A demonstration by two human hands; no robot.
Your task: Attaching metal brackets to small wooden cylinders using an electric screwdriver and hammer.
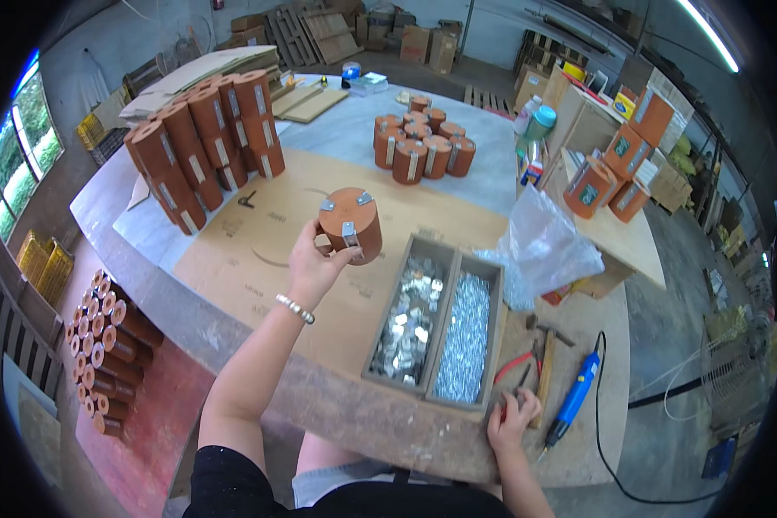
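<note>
The person's left hand (312, 266) is raised above the tabletop (233, 319), its fingers wrapped around the lower side of a brown wooden cylinder (350, 223) that carries small metal brackets (350, 233) on its top edge and side. The cylinder is held tilted, clear of the cardboard sheet (259, 250) spread below it, and a beaded bracelet (294, 308) sits on that wrist.

The right hand (514, 418) is low at the near edge of the tabletop, well apart from the cylinder. Its fingers are curled down onto the handles of the red-handled pliers (518, 367); whether they actually clamp the handles or only rest on them I cannot tell. A wooden-handled hammer (546, 371) lies just beside the pliers, and a blue corded tool (574, 395) lies to the right of that.

Between the two hands stands a two-compartment wooden tray (501, 285): the left compartment holds loose metal brackets, the right one holds small silvery screws. A clear plastic bag (540, 246) lies beyond the tray's far right corner. Further back, more brown cylinders stand in a group (423, 145), and others are stacked in tall rows (207, 142) to the left.
</note>
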